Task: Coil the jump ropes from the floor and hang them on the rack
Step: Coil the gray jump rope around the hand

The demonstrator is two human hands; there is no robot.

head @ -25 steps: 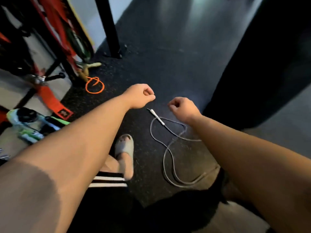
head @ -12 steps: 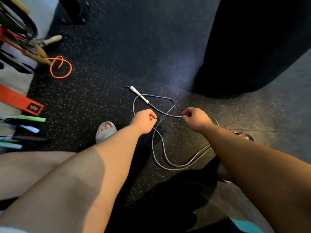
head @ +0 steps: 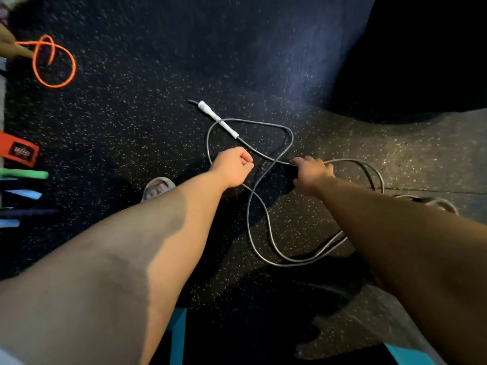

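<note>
Head view: we find the right hand [head: 312,172] knuckles-up, its fingers bent down onto the thin grey jump rope [head: 292,137] where two strands cross. We cannot tell whether they have closed around the cord or only touch it. The left hand [head: 232,167] is curled into a fist with no cord showing in it, though a strand runs beneath it.

The rope's slim white plastic handle [head: 218,119] is our landmark. Both hands sit just below it. The cord sprawls in loose, uneven loops below and to the right of it, flat on the dark speckled rubber floor [head: 158,88]. The other handle is not clear to us. A foot in a pale sandal [head: 158,185] stands below and left of the handle.

Far to the upper left of the handle lies a bright orange rope [head: 74,65] in a loop.

We judge the task barely begun: nothing is coiled or hung, and no rack shows.
</note>
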